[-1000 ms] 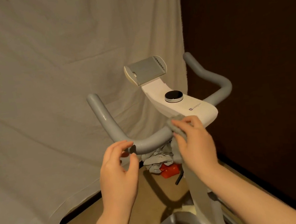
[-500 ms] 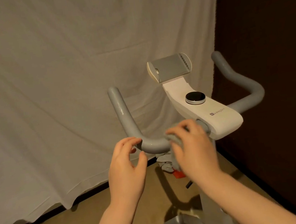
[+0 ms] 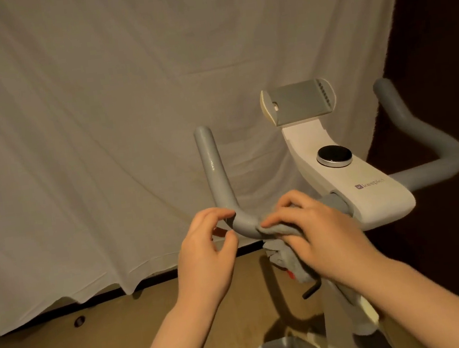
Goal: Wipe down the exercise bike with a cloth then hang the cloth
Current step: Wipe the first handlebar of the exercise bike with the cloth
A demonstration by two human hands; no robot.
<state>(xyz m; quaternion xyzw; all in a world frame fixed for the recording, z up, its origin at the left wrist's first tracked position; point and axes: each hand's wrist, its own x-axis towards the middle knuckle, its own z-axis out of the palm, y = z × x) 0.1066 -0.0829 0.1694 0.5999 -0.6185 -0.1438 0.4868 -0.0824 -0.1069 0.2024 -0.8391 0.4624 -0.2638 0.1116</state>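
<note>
Reading "keep", logo on white console [image 3: 369, 184]

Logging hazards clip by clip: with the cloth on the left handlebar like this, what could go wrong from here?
1. The right hand presses the grey cloth on the handlebar, but much of it dangles below, so it might slip off or snag the black lever.
2. The left hand is curled beside the bar without clearly gripping it, so the bike may not be steadied.
</note>
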